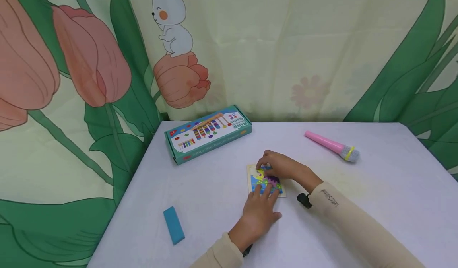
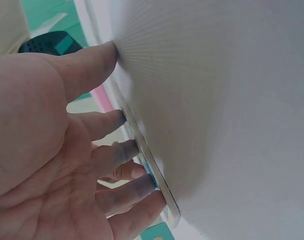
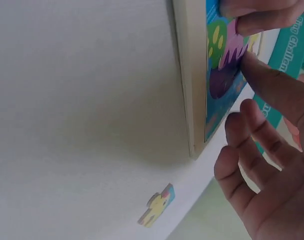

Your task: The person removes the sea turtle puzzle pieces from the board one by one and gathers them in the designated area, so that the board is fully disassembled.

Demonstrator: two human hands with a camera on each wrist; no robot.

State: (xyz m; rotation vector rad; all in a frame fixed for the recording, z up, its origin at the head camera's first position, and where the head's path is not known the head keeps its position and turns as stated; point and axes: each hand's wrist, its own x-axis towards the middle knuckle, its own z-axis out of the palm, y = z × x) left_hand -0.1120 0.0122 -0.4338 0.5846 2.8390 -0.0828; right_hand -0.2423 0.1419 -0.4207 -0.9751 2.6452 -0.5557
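Pale-edged puzzle board [image 1: 262, 180], lower centre-right of frame, lies under the straight-fingered left hand's [image 1: 259, 214] fingertips; right hand [image 1: 283, 166] overlaps its upper right, thumb touching, grasping nothing visible.

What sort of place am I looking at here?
Probably a children's play area, or a tabletop staged like one: a backdrop printed with a cartoon rabbit and tulips hangs behind a white-covered table holding a picture puzzle and a pink microphone.
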